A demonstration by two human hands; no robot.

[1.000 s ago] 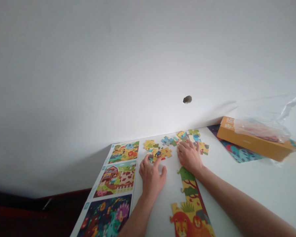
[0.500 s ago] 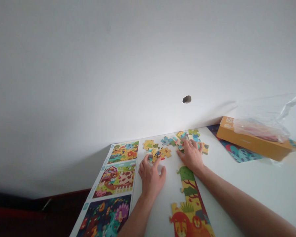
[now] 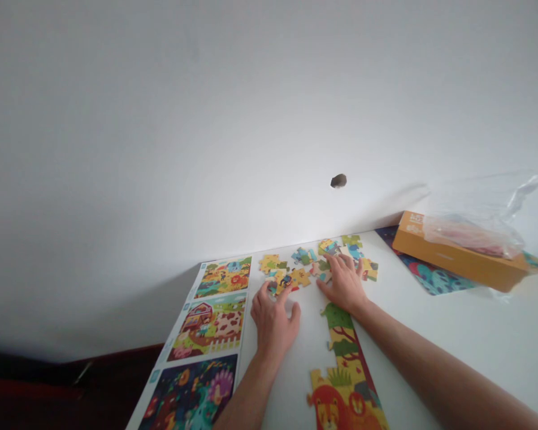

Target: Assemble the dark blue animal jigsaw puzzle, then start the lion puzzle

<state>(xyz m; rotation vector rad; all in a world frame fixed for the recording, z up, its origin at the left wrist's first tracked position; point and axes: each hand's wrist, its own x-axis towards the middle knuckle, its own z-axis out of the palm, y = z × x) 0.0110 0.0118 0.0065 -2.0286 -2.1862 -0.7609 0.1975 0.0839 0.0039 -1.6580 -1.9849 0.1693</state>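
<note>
My left hand [image 3: 274, 316] rests with fingers spread at the near edge of a cluster of loose puzzle pieces [image 3: 280, 278], its fingertips touching them. Over another group of jigsaw pieces [image 3: 305, 256] lies my right hand [image 3: 344, 282], fingers stretched out and partly covering several pieces. Whether it grips one I cannot see; it looks open. Below the right hand runs a joined strip of puzzle [image 3: 341, 346] with a green treetop, a tree trunk and lions. The right forearm passes beside this strip.
On the left lies a picture sheet [image 3: 213, 325] with three printed scenes. An orange box [image 3: 452, 258] with a clear plastic bag [image 3: 479, 230] on it sits at the right, over a dark printed sheet [image 3: 425, 276]. A white wall [image 3: 251, 119] with a hole [image 3: 339, 181] borders the white table [image 3: 457, 340].
My right hand has shifted slightly left and toward me over the pieces, and some pieces under it lie differently. My left hand stays nearly in place.
</note>
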